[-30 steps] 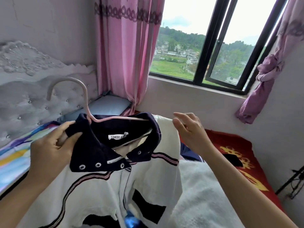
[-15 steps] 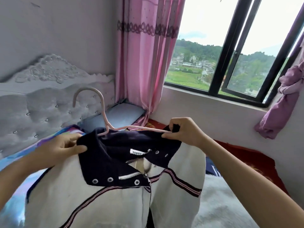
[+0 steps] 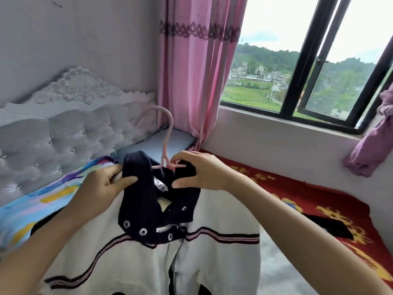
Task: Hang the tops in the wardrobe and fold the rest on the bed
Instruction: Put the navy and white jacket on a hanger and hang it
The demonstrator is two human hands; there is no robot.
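Top: white, dark stripe bands, navy collar. It was held up off the bed, front toward the camera, with the body hanging down out of frame. Collar open, white label showing inside, metal snaps along its lower edge.

Hanger: pink, neck rising out of the collar opening, hook upright and curling left. Its arms were hidden inside the top.

Left hand: gripped the collar's left side, thumb laid across the front of the navy cloth, fingers curled behind it. Cloth bunched between them.

Right hand: pinched the collar's right side, fingers over the top fold, thumb below, a narrow wad of navy cloth in between. Fingertips lay just beside the base of the hanger's neck; could not tell whether they touched the plastic. The two hands were close together, with the hanger's neck and the label between them.

Around: bright patterned sheet under the left forearm, red blanket with yellow figures to the right, a dark cloth lying on it. Tufted grey headboard behind, a pale pillow at its end. Pink curtain in the corner, window beyond showing green hills.
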